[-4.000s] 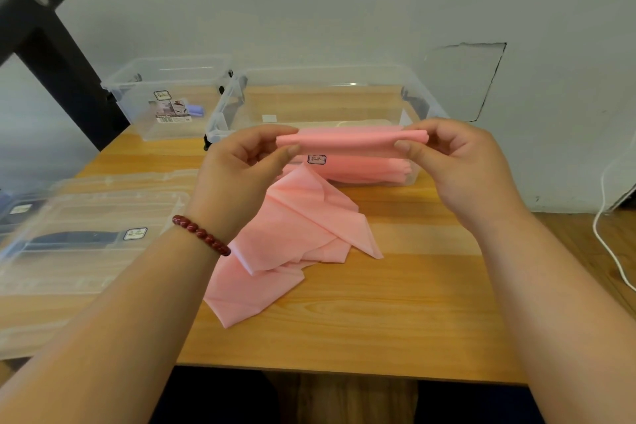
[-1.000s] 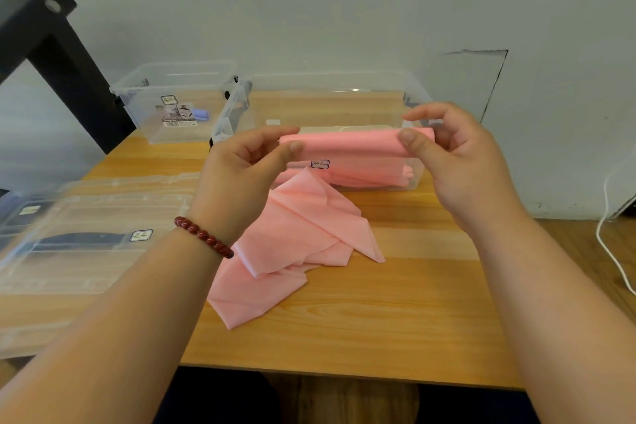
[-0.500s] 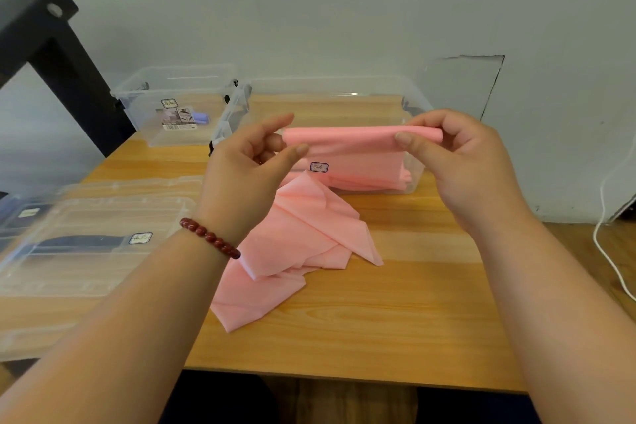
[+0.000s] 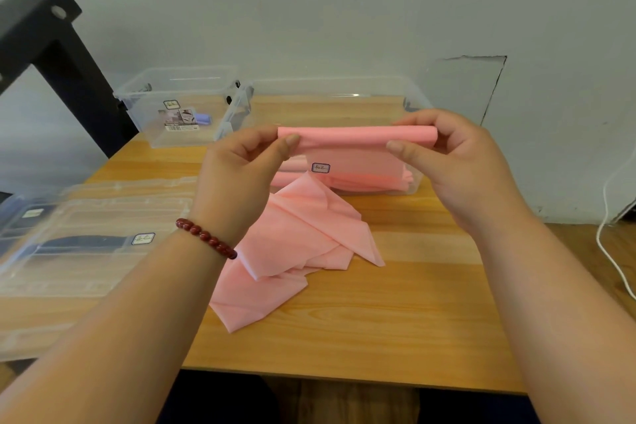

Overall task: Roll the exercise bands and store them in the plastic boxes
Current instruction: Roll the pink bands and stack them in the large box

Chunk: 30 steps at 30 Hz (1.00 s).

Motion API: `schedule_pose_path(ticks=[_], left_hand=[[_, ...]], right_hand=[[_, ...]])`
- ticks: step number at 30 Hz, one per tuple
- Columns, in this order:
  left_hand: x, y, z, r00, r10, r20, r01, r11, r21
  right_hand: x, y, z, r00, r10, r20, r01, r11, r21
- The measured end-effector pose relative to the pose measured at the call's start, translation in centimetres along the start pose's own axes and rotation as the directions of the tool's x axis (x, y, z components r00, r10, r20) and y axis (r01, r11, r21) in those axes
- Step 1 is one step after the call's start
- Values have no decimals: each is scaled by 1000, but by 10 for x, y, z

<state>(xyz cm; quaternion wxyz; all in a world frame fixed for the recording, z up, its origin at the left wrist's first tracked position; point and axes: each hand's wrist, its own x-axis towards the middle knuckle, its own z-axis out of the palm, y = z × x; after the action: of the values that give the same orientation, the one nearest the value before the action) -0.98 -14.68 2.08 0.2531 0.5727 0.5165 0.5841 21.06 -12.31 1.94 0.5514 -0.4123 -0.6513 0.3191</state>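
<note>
left hand (image 4: 241,165) and right hand (image 4: 461,162) each pinch an end of the pink band (image 4: 354,136) roll, held level above the tabletop (image 4: 395,313) so the loose tail hangs free below, clear box (image 4: 413,107) just behind

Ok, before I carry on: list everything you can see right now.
band: 1, pink, rolled end held up between both hands, tail lying on the table
stored bands: count unclear, pink, inside the big box
big box: 1, clear, back centre
small box: 1, clear, back left
card: 1, printed, in the small box
purple item: 1, in the small box, beside the card
clear stack: lids or trays, count unclear, left edge
dark item: 1, dark blue, seen through the clear stack
table: 1, wood
frame: 1, black, far left
cable: 1, white, far right
bracelet: 1, red beads, left wrist
left hand: pinches the roll's left end
right hand: pinches its right end
</note>
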Motion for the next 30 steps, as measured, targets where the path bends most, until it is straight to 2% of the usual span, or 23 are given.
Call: schedule_pose_path(ticks=[9, 13, 17, 23, 30], left_hand=[[1, 2, 3, 1000, -19, 20, 19, 999, -38], [2, 0, 1, 997, -36, 69, 40, 997, -63], [2, -3, 1, 999, -32, 31, 34, 998, -58], [1, -6, 2, 997, -79, -3, 78, 992, -94], [-2, -6, 6, 996, -82, 30, 85, 991, -105]], right_hand=[[3, -3, 0, 998, -53, -43, 52, 998, -37], [2, -2, 0, 999, -24, -47, 23, 999, -34], [2, 0, -1, 999, -2, -47, 0, 999, -39], [1, 2, -4, 997, 38, 64, -38, 999, 2], [1, 1, -1, 1000, -9, -26, 7, 998, -58]])
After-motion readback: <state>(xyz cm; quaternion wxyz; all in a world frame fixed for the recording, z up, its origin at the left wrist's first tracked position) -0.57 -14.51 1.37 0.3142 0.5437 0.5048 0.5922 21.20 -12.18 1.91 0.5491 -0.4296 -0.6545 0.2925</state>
